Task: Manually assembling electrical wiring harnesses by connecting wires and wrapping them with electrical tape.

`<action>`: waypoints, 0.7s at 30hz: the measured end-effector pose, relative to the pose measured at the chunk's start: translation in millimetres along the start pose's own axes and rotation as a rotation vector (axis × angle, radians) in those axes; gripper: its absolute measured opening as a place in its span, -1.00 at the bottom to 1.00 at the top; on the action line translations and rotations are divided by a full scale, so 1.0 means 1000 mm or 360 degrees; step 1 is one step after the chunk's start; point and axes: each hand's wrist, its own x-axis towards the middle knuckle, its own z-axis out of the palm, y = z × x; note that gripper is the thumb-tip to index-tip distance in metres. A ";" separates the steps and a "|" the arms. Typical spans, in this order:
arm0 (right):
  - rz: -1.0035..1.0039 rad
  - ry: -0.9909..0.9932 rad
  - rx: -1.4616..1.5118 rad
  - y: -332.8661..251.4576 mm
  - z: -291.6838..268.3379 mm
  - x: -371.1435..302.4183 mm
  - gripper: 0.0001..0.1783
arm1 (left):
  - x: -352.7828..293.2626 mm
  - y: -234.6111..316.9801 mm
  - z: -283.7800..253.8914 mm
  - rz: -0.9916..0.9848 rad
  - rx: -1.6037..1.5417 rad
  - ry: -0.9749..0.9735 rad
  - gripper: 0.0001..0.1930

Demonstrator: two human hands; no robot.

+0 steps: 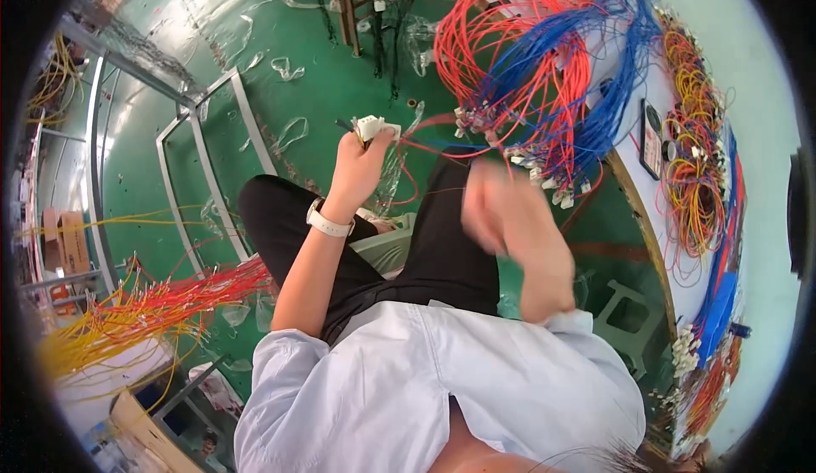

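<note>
White plastic connector (371, 126), long axis roughly level, red wires (425, 124) trailing rightward, pinched in left hand (361, 163); right hand (501, 205) blurred, grip indeterminable.

A small white plastic connector housing (371, 127) is held up at the fingertips of the left hand (359, 167), above the lap and over the green floor. Its body is blocky and pale, with a dark stub projecting from its left side. Thin red wires (406, 160) run from it to the right and downward, looping across the dark trousers. The right hand (501, 209) is blurred, raised near the wires; contact with them cannot be determined.
</note>
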 end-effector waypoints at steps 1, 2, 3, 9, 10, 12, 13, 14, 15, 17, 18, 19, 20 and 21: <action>-0.0427 -0.0736 0.0131 -0.007 0.003 -0.013 -0.61 | 0.002 0.004 0.000 -0.0142 -0.0176 0.0015 -0.83; -0.0441 -0.0746 0.0145 -0.010 0.003 -0.012 -0.61 | 0.003 0.007 -0.002 -0.0278 -0.0341 0.0040 -0.83; -0.0147 -0.0798 0.0223 -0.014 0.002 -0.011 -0.63 | 0.004 0.006 -0.008 -0.0326 -0.0496 0.0000 -0.82; -0.0165 0.0444 -0.0424 0.030 -0.003 0.028 -0.83 | 0.003 0.017 -0.007 -0.0593 -0.1117 -0.0270 -0.90; -0.0346 0.0601 -0.0602 0.034 -0.002 0.035 -0.84 | 0.000 0.017 -0.005 -0.0607 -0.1109 -0.0277 -0.90; -0.0314 0.0528 -0.0748 0.023 -0.002 0.044 -0.87 | -0.004 0.021 -0.001 -0.0610 -0.1193 -0.0435 -0.87; -0.0323 0.0523 -0.0852 0.021 -0.002 0.051 -0.87 | -0.004 0.023 0.000 -0.0617 -0.1184 -0.0448 -0.87; -0.0437 0.0525 -0.1010 0.028 -0.005 0.058 -0.85 | -0.005 0.025 0.000 -0.0635 -0.1184 -0.0465 -0.85; -0.0435 0.0537 -0.1005 0.025 -0.007 0.058 -0.85 | -0.006 0.026 0.000 -0.0651 -0.1184 -0.0481 -0.82; -0.0359 0.0457 -0.1121 0.017 -0.010 0.059 -0.82 | -0.007 0.028 0.002 -0.0651 -0.1180 -0.0511 -0.83; -0.0359 0.0456 -0.1117 0.018 -0.012 0.059 -0.82 | -0.007 0.029 0.002 -0.0651 -0.1180 -0.0543 -0.85; -0.0341 0.0398 -0.1162 0.020 -0.015 0.058 -0.81 | -0.008 0.028 0.003 -0.0657 -0.1179 -0.0544 -0.85; -0.0322 0.0340 -0.1205 0.022 -0.016 0.057 -0.80 | -0.009 0.027 0.003 -0.0624 -0.1212 -0.0619 -0.84; -0.0316 0.0344 -0.1202 0.022 -0.016 0.058 -0.80 | -0.010 0.026 0.003 -0.0591 -0.1246 -0.0695 -0.83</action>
